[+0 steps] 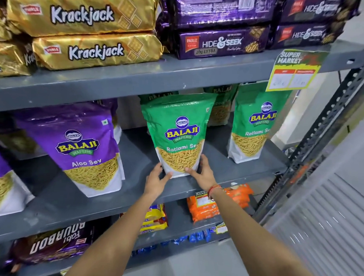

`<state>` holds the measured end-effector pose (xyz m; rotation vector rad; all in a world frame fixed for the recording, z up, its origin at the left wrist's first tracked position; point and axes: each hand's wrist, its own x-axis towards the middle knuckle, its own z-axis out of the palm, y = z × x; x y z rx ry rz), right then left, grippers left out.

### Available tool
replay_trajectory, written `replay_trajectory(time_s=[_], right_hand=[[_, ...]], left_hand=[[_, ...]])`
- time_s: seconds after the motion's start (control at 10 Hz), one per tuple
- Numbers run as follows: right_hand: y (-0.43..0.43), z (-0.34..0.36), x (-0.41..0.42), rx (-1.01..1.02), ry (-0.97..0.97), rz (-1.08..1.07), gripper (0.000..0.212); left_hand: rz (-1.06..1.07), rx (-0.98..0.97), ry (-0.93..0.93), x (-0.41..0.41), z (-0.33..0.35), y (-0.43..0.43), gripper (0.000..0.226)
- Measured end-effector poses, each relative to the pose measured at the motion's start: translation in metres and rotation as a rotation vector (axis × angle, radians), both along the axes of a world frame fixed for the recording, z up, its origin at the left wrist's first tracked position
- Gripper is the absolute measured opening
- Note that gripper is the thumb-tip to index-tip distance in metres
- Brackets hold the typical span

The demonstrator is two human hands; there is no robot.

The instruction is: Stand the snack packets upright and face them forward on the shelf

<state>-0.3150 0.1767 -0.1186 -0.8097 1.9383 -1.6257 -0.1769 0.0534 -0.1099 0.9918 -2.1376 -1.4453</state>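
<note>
A green Ratlami Sev packet (180, 133) stands upright on the middle grey shelf (240, 173), label facing me. My left hand (156, 181) grips its bottom left corner and my right hand (203, 173) grips its bottom right corner. A second green Ratlami Sev packet (254, 123) stands upright to the right, facing forward. Another green packet (222, 107) stands behind, between the two, partly hidden. To the left stands a purple Aloo Sev packet (84, 147), upright and facing forward, with another purple packet (1, 181) cut off at the left edge.
The top shelf holds gold Krackjack packs (95, 50) and purple Hide & Seek packs (221, 43). A supermarket price tag (294, 72) hangs from the top shelf edge. The lower shelf holds orange packs (208, 207), yellow packs (155, 219) and a dark biscuit pack (54, 243). A perforated metal upright (325, 128) frames the right.
</note>
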Motion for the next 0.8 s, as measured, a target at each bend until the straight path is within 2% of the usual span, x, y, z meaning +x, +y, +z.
replay_trajectory(time_s=[0.5,0.6,0.7,0.8], right_hand=[[0.002,0.009,0.005,0.101,-0.019,0.022,0.071],[0.005,0.010,0.010,0.077,0.003,-0.092,0.067],[0.016,0.014,0.030,0.110,0.237,-0.228,0.049],[0.018,0.021,0.049,0.042,0.486,-0.217,0.032]], left_hand=[[-0.011,0.054,-0.042,0.004,0.011,0.001,0.059],[0.048,0.064,-0.047,0.003,0.010,0.002,0.070],[0.141,0.012,-0.076,0.014,0.016,0.010,0.069],[0.125,-0.091,-0.044,0.027,0.023,0.014,0.053]])
